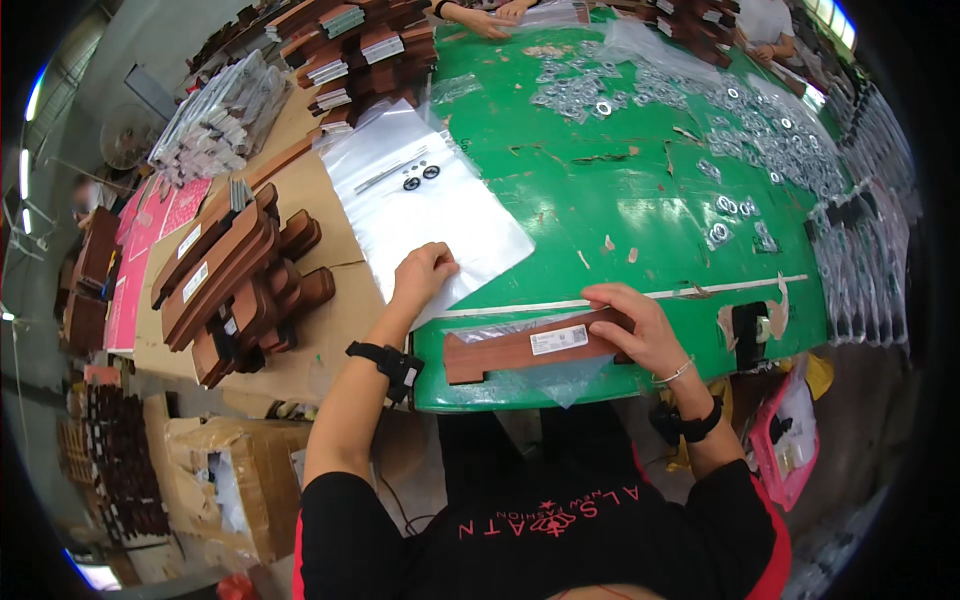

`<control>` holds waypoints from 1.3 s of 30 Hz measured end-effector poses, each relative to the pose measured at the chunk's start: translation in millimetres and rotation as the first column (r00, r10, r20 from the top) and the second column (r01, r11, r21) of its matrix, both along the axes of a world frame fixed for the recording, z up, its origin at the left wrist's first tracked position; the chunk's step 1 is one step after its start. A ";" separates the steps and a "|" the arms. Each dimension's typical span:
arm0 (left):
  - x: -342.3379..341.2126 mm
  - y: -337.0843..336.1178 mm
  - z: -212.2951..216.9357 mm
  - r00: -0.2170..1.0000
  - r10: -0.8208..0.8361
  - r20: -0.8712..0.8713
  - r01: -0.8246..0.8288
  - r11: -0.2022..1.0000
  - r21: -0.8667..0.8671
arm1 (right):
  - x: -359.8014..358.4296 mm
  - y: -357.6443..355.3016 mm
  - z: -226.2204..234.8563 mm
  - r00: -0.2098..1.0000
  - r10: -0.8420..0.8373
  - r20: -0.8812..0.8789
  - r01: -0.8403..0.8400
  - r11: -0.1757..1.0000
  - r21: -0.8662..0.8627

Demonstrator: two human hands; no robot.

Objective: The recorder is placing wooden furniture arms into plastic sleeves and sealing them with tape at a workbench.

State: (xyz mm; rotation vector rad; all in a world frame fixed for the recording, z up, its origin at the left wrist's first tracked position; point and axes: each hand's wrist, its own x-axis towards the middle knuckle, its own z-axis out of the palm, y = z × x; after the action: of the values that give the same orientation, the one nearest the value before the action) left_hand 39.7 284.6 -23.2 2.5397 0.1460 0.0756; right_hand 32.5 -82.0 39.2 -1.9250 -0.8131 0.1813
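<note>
My left hand [425,274] has its fingers closed in a pinch at the near part of a stack of clear plastic bags [440,222]. Printed dark symbols show on the top bag. My right hand [640,325] grips the right end of a brown wooden slat [500,348], thumb on its face and fingers over its far edge. The slat bears a white label and lies at the green table's near edge, with clear plastic film [560,384] around and under it.
Brown wooden pieces [235,270] are piled on cardboard at left, with more stacked [365,60] beyond. Small bagged washers [765,135] spread over the green table [570,220]. A tape dispenser [750,330] sits at the right edge. Another person's hands [487,20] show at the far side.
</note>
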 end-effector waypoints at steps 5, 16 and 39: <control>20.0 48.7 -3.3 0.978 0.168 0.123 -0.131 0.957 -0.260 | -3.9 -0.9 4.7 0.995 -0.011 0.103 0.009 1.000 0.016; -48.4 -20.2 153.5 0.666 0.252 0.702 -0.145 0.967 -0.209 | -28.0 76.1 0.0 0.923 0.185 -0.338 -0.053 0.930 0.364; -217.6 -42.0 40.1 0.736 0.674 0.069 -0.268 0.383 -0.884 | -23.3 90.9 -10.4 0.969 0.217 -0.116 -0.203 0.972 0.123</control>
State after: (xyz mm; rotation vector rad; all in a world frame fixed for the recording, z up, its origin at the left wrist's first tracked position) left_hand -177.9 242.5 16.8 1.3543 0.6128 0.6443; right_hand 9.2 8.9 28.8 -1.7037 -0.9205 0.3777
